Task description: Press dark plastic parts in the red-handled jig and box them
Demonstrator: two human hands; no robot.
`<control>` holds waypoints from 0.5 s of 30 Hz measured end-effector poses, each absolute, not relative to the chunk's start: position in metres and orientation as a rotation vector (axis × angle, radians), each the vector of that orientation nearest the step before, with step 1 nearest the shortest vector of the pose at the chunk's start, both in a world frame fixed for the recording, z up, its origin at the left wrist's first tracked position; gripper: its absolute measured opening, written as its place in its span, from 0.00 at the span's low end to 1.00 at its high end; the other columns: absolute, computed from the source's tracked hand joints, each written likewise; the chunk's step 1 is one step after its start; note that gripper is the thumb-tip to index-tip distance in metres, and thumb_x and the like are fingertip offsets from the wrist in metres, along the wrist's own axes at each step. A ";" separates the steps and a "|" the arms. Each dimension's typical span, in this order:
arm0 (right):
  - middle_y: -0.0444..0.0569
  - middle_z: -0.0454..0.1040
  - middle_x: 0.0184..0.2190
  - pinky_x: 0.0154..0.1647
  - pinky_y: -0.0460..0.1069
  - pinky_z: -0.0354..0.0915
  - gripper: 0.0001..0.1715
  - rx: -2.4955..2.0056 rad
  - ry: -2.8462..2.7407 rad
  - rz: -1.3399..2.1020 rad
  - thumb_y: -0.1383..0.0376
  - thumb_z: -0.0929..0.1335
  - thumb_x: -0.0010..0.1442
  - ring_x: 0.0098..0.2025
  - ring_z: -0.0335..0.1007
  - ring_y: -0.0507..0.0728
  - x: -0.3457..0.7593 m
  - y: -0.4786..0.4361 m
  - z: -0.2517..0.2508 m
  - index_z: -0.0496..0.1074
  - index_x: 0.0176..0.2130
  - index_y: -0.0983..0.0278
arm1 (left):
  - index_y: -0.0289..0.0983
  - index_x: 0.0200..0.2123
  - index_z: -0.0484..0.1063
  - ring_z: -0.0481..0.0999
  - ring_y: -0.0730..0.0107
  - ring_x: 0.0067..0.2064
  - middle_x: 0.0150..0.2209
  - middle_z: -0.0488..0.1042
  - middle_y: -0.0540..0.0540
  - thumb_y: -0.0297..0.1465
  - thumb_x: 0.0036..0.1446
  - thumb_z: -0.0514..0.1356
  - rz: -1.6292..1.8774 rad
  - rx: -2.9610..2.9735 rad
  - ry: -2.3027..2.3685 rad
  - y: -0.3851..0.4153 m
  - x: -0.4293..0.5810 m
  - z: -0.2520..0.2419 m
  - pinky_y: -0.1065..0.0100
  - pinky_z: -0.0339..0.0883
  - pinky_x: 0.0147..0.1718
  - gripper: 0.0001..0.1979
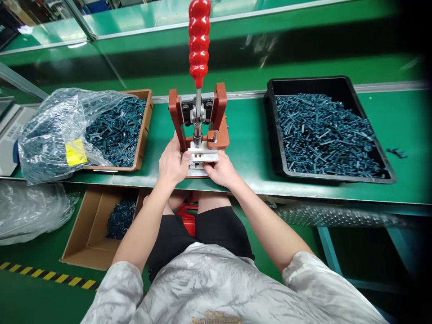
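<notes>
A hand press with a brown-red frame point(221, 105) and an upright red handle point(199, 42) stands at the bench's front edge. Under its plunger is a silver metal fixture point(204, 157). My left hand point(173, 164) lies against the fixture's left side, thumb on the metal, other fingers partly hidden behind the frame. At the right side my right hand point(221, 170) has its fingers curled at the fixture's lower front. Whether either hand holds a small part cannot be made out.
A black tray point(340, 178) of dark teal pieces is on the right, a few loose pieces point(396, 153) beside it. On the left, a brown tray point(144, 130) of similar pieces lies partly under a plastic bag point(50, 130). Below is a cardboard box point(79, 234).
</notes>
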State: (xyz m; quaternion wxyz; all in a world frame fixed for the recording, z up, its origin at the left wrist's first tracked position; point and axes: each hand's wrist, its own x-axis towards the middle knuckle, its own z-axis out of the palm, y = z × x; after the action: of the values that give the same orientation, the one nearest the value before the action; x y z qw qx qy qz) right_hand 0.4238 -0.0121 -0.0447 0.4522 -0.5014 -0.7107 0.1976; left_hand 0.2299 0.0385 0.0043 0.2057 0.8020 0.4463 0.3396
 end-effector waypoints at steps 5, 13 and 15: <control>0.54 0.79 0.42 0.50 0.57 0.73 0.09 -1.353 -1.646 0.569 0.67 0.66 0.60 0.47 0.75 0.64 0.429 -0.012 -0.046 0.76 0.40 0.63 | 0.35 0.69 0.59 0.77 0.49 0.57 0.54 0.78 0.35 0.60 0.66 0.35 0.788 2.276 1.304 0.034 0.223 0.004 0.56 0.70 0.54 0.44; 0.49 0.84 0.41 0.48 0.53 0.73 0.12 -1.378 -1.583 0.923 0.68 0.68 0.57 0.45 0.80 0.62 0.436 -0.003 -0.043 0.79 0.40 0.64 | 0.38 0.64 0.66 0.71 0.52 0.65 0.63 0.72 0.36 0.56 0.69 0.41 1.185 1.887 1.261 0.047 0.221 0.002 0.51 0.63 0.64 0.36; 0.50 0.84 0.42 0.50 0.54 0.73 0.13 -1.354 -1.585 0.942 0.67 0.68 0.57 0.46 0.80 0.62 0.436 -0.002 -0.042 0.80 0.41 0.64 | 0.39 0.63 0.67 0.68 0.54 0.67 0.64 0.70 0.36 0.54 0.70 0.45 1.403 1.825 1.185 0.053 0.227 0.022 0.51 0.59 0.67 0.32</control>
State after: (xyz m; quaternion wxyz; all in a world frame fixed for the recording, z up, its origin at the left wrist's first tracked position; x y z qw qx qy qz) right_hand 0.4365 -0.0022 -0.0418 0.4141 -0.5388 -0.6306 0.3748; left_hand 0.2272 0.0535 0.0223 0.2726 0.6783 0.4405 0.5212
